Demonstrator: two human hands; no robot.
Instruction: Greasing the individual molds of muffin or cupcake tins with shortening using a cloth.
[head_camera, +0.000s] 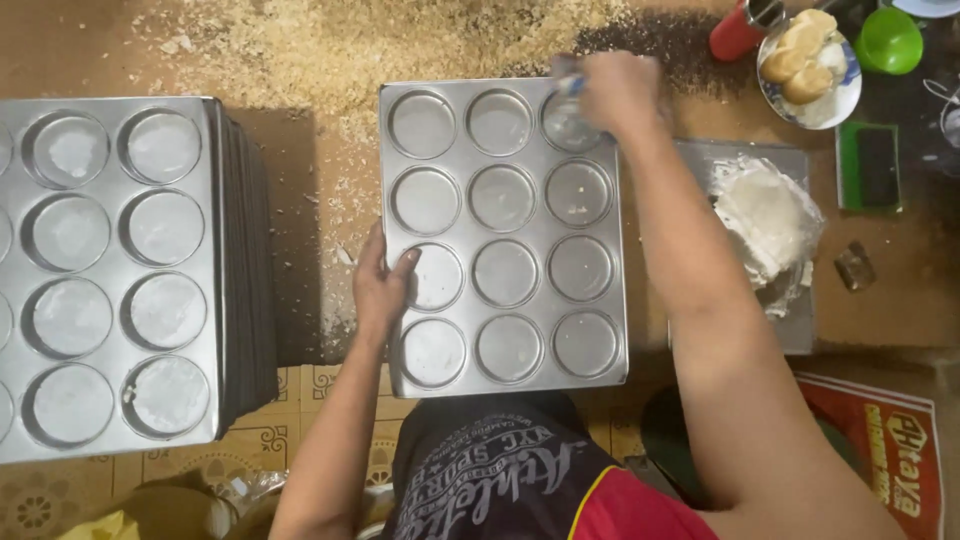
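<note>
Small bakery workspace; stacked round-cup baking trays (110, 270); white grease lump (765, 215) on a board; bread rolls (800, 55) in a bowl; crumb-strewn surface.

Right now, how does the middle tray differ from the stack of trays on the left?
The middle tray lies alone; the left stack is many trays high. Both hands, left hand and right hand, touch the middle tray; none touches the stack. Both are silver with round cups.
</note>
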